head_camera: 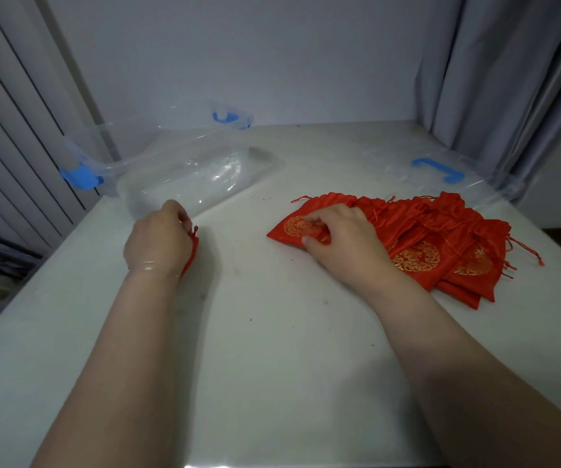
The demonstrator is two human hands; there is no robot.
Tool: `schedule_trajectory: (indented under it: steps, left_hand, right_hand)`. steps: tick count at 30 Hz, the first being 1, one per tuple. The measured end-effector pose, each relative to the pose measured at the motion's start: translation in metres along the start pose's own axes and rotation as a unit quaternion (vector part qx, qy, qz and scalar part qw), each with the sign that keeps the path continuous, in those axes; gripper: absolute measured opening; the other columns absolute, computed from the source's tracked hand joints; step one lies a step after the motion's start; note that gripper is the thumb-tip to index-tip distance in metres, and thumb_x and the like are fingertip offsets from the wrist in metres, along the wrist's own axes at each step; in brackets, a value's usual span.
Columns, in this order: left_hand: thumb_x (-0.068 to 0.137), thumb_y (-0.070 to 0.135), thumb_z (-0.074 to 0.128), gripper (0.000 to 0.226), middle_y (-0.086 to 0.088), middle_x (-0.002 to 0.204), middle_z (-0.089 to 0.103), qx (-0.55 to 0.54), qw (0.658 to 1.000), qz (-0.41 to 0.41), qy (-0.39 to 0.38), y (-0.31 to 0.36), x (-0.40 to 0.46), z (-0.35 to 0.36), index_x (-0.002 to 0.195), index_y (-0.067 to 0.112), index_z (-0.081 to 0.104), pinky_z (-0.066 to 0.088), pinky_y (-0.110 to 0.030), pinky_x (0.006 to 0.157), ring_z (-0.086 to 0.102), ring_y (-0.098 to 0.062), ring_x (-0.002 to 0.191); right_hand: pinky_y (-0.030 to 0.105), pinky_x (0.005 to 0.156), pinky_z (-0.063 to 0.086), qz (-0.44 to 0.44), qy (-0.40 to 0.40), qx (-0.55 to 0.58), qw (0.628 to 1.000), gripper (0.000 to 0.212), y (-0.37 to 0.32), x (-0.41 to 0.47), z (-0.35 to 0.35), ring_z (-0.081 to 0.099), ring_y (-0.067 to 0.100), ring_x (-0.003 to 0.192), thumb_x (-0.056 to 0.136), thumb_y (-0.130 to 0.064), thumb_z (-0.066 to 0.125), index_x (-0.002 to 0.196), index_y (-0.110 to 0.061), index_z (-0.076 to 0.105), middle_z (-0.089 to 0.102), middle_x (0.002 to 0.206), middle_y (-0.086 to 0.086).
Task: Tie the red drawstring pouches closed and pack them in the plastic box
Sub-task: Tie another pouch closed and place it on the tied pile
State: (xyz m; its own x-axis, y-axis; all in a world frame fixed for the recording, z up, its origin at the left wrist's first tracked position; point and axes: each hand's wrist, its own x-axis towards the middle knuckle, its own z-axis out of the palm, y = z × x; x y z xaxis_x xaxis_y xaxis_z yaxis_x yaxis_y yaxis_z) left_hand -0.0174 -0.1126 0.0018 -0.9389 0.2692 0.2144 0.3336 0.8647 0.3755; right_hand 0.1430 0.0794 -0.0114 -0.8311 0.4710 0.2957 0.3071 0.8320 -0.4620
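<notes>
Two hands work: left hand [157, 241] grips one red pouch [191, 251] beside the clear plastic box [184, 170]; right hand [339, 241] pinches the top pouch [292, 228] of the pile [441, 244].

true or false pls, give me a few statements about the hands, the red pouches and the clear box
1. The left hand grips a red pouch. True.
2. The plastic box already holds several pouches. False: no pouch shows inside it.
3. The right hand pinches the nearest pouch of the pile. True.
4. The lid is clipped onto the box. False: it lies apart on the table, behind the pile.
5. The pile lies left of the box. False: it lies to its right.
</notes>
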Motion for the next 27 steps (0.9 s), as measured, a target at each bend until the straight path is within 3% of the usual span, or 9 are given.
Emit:
schedule_trajectory:
  steps: [4,8,14,17,19,21,23,25,27]
  left_hand:
    - [0.093,0.023,0.054,0.023,-0.015,0.12,0.056,-0.007,0.995,0.073,0.073,0.005,0.002,0.011,0.115,0.017,0.059,0.035,-0.041,0.091,0.041,-0.036,0.114]
    - [0.092,0.026,0.055,0.012,0.001,0.093,0.067,-0.176,0.964,0.168,0.106,0.032,-0.009,0.015,0.093,0.019,0.064,0.043,-0.032,0.079,0.058,-0.022,0.091]
    - [0.094,0.063,0.023,0.076,-0.012,0.083,0.074,-0.397,0.873,-0.038,-0.281,0.061,-0.033,0.011,0.09,0.002,0.068,0.051,-0.023,0.053,0.067,-0.021,0.063]
    - [0.082,0.078,0.01,0.096,-0.017,0.095,0.073,-0.464,0.791,-0.113,-0.384,0.061,-0.032,0.01,0.102,0.002,0.066,0.056,-0.029,0.061,0.071,-0.028,0.077]
    - [0.082,0.079,0.013,0.093,-0.014,0.103,0.072,-0.541,0.719,-0.134,-0.416,0.057,-0.027,0.01,0.107,0.008,0.066,0.059,-0.033,0.071,0.072,-0.024,0.083]
    - [0.089,0.069,0.031,0.072,-0.011,0.096,0.072,-0.614,0.654,-0.163,-0.409,0.054,-0.024,0.007,0.104,0.008,0.065,0.058,-0.036,0.072,0.071,-0.021,0.072]
    - [0.093,0.045,0.05,0.043,-0.009,0.077,0.07,-0.645,0.632,-0.19,-0.385,0.053,-0.024,0.006,0.099,0.005,0.064,0.059,-0.033,0.061,0.067,-0.016,0.057]
    - [0.095,0.023,0.051,0.024,-0.005,0.075,0.069,-0.636,0.658,-0.167,-0.368,0.052,-0.024,0.006,0.108,0.006,0.063,0.054,-0.023,0.043,0.065,-0.011,0.055]
    - [0.095,0.006,0.045,0.033,-0.005,0.089,0.068,-0.632,0.673,-0.112,-0.367,0.05,-0.021,0.008,0.125,0.01,0.058,0.05,-0.019,0.043,0.066,-0.01,0.061]
  right_hand:
    - [0.033,0.103,0.024,-0.001,-0.031,-0.053,0.998,0.049,0.003,0.0,0.005,0.033,0.02,0.123,0.084,-0.043,0.058,0.131,-0.034,0.048,0.044,0.13,-0.007]
    - [0.032,0.099,0.025,-0.004,-0.019,-0.076,0.997,0.033,0.004,0.002,0.008,0.035,0.02,0.116,0.087,-0.037,0.055,0.12,-0.037,0.059,0.046,0.126,-0.009]
    - [0.031,0.096,0.037,-0.035,0.035,0.048,0.998,0.023,-0.002,0.005,0.004,0.05,0.015,0.109,0.092,-0.032,0.052,0.111,-0.03,0.066,0.058,0.112,-0.007]
    - [0.011,0.085,0.038,-0.079,0.039,0.158,0.984,0.019,-0.013,-0.002,-0.001,0.056,0.005,0.099,0.09,-0.022,0.058,0.105,-0.023,0.069,0.064,0.104,-0.006]
    - [0.012,0.083,0.042,-0.085,0.023,0.213,0.973,0.012,-0.02,-0.008,-0.004,0.058,0.002,0.094,0.087,-0.024,0.062,0.097,-0.024,0.07,0.066,0.098,-0.008]
    - [0.022,0.081,0.047,-0.098,0.012,0.241,0.966,0.006,-0.024,-0.012,-0.006,0.06,0.004,0.089,0.085,-0.029,0.065,0.088,-0.026,0.07,0.067,0.091,-0.009]
    - [0.029,0.076,0.049,-0.115,0.013,0.259,0.959,0.008,-0.027,-0.015,-0.008,0.062,0.007,0.083,0.084,-0.033,0.067,0.082,-0.026,0.071,0.068,0.083,-0.008]
    - [0.029,0.073,0.051,-0.116,0.025,0.297,0.947,0.007,-0.029,-0.015,-0.008,0.064,0.008,0.08,0.084,-0.032,0.067,0.085,-0.026,0.071,0.07,0.086,-0.009]
    - [0.028,0.07,0.052,-0.088,0.057,0.355,0.929,0.017,-0.028,-0.012,-0.006,0.064,0.009,0.076,0.086,-0.033,0.064,0.103,-0.031,0.067,0.066,0.103,-0.007]
